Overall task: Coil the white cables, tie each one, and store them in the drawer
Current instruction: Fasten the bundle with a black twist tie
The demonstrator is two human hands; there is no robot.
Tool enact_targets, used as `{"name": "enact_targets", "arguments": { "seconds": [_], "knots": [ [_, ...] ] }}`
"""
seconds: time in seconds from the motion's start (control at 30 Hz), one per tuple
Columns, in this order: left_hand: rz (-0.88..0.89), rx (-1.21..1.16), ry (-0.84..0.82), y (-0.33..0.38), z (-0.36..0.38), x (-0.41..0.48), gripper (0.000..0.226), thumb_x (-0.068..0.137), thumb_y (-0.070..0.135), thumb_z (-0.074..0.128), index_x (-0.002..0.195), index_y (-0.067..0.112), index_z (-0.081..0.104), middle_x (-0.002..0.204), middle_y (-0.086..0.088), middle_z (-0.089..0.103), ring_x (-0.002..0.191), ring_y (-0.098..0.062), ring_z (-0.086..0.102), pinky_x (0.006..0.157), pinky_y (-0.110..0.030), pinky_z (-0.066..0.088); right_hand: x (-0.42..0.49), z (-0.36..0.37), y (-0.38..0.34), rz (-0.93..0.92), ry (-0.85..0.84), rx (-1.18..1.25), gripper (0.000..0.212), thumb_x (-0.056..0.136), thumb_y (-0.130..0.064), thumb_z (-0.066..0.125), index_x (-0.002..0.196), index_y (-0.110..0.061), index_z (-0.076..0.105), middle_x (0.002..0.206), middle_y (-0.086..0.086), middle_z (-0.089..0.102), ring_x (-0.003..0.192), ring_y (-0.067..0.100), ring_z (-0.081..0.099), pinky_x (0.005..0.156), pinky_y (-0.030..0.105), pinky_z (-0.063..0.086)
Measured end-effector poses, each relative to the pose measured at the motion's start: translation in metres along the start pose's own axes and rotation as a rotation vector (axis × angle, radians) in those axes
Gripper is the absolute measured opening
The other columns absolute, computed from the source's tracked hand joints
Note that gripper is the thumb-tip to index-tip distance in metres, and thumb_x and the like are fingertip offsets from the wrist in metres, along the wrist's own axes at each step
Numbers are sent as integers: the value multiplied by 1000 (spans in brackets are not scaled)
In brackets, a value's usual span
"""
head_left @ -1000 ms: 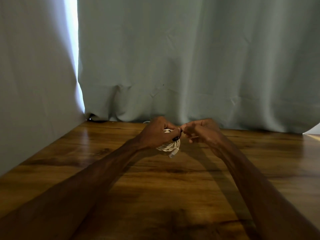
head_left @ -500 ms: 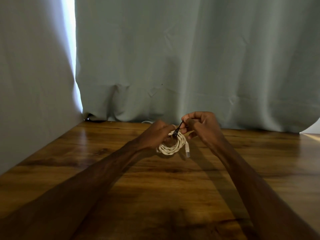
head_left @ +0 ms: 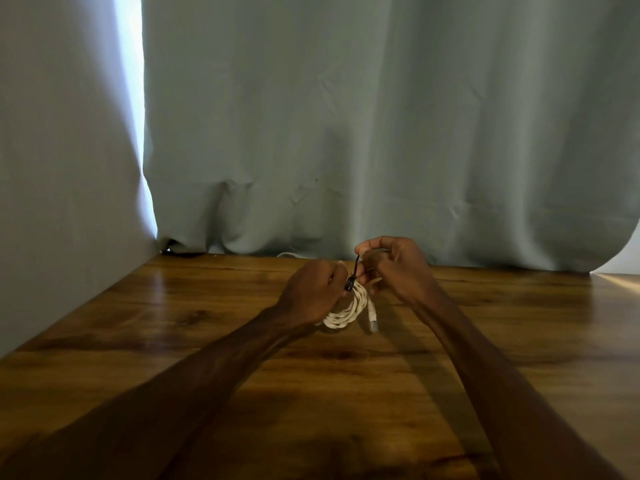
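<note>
A coiled white braided cable [head_left: 349, 310] is held just above the wooden table [head_left: 173, 341], with its plug end [head_left: 372, 318] hanging down on the right. My left hand [head_left: 311, 292] is shut on the coil from the left. A thin black tie [head_left: 353, 277] wraps the top of the coil and its tail runs upward. My right hand [head_left: 394, 265] pinches that tail between thumb and fingers, just right of and above the coil. No drawer is in view.
A grey-green curtain [head_left: 346, 133] hangs along the back and left of the table. A bit of another white cable [head_left: 287, 254] peeks out under the curtain's hem. Bright light shows through a gap at the left [head_left: 133, 98].
My right hand has pulled the black tie's tail up and away from the coil. The coil has come more into view below my left hand, with the plug end dangling.
</note>
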State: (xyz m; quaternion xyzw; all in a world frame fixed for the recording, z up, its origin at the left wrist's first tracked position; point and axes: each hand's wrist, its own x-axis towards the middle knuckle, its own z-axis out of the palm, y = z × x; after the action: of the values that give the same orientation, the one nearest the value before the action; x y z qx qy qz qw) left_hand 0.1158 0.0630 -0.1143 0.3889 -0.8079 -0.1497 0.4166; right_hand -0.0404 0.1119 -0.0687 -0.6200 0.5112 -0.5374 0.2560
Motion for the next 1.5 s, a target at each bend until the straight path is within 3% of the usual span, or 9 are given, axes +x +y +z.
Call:
{"name": "enact_targets", "arguments": {
  "seconds": [0.17, 0.3, 0.47, 0.6, 0.9, 1.07, 1.17, 1.4, 1.5],
  "knots": [
    [-108, -51, 29, -9, 0, 5, 52, 109, 23, 37, 72, 2, 66, 52, 7, 55, 44, -3, 47, 54, -29, 36, 1, 5, 3, -50, -68, -42, 14, 92, -4, 71, 105, -8, 70, 83, 16, 77, 65, 15, 73, 54, 26, 58],
    [-126, -68, 4, -6, 1, 4, 50, 108, 19, 39, 66, 6, 62, 45, 8, 54, 41, -3, 43, 51, -27, 34, 1, 1, 5, -94, -81, -113, 7, 89, 1, 72, 86, -4, 76, 87, 9, 78, 69, 17, 73, 58, 26, 61],
    [-135, -64, 15, -8, -4, 6, 52, 107, 16, 40, 57, 18, 54, 51, 8, 55, 41, -3, 45, 48, -26, 35, -5, 10, -1, -434, -8, -475, 4, 89, -10, 75, 88, -14, 76, 81, -9, 74, 76, 4, 70, 67, 15, 55],
    [-152, -71, 36, -14, -12, 10, 54, 107, 17, 41, 55, 20, 55, 54, 1, 58, 50, -15, 53, 54, -31, 39, -10, 20, -10, -527, -26, -472, 5, 90, -10, 74, 89, -14, 75, 80, -10, 73, 78, 3, 69, 67, 14, 54],
    [-53, 20, -39, 1, 4, 0, 47, 108, 12, 42, 62, 19, 50, 62, 4, 55, 56, -7, 51, 53, -21, 31, 0, 11, 2, -289, 103, -401, 6, 87, -11, 76, 83, -15, 75, 74, -6, 75, 68, 10, 73, 72, 39, 63],
    [1, 24, 2, 14, 14, -10, 38, 107, 19, 44, 73, 8, 59, 75, -13, 68, 72, -28, 67, 66, -44, 49, 0, -3, 3, -55, 91, -211, 12, 88, 1, 72, 79, -6, 75, 73, 10, 75, 58, 13, 71, 57, 27, 61],
    [48, 94, -18, 20, 15, -15, 35, 106, 21, 49, 72, 18, 53, 73, -8, 65, 67, -22, 61, 62, -38, 43, -1, -8, 4, 15, 94, -127, 8, 88, 6, 69, 82, 3, 75, 81, 13, 75, 54, 10, 68, 48, 18, 52],
    [-46, 103, -79, 28, 10, -14, 38, 105, 15, 47, 69, 7, 57, 58, -1, 47, 58, -21, 49, 52, -28, 30, 0, -1, 3, -196, 94, -307, 6, 83, 1, 76, 83, -5, 76, 74, -1, 76, 62, 3, 72, 58, 13, 54],
    [-100, 72, -82, 22, 6, -10, 42, 106, 11, 44, 68, 2, 59, 56, 1, 43, 53, -14, 41, 50, -28, 28, -1, 4, -1, -247, 68, -311, 7, 85, 1, 75, 84, -6, 76, 72, 0, 76, 64, 11, 74, 63, 23, 60]
  ]
}}
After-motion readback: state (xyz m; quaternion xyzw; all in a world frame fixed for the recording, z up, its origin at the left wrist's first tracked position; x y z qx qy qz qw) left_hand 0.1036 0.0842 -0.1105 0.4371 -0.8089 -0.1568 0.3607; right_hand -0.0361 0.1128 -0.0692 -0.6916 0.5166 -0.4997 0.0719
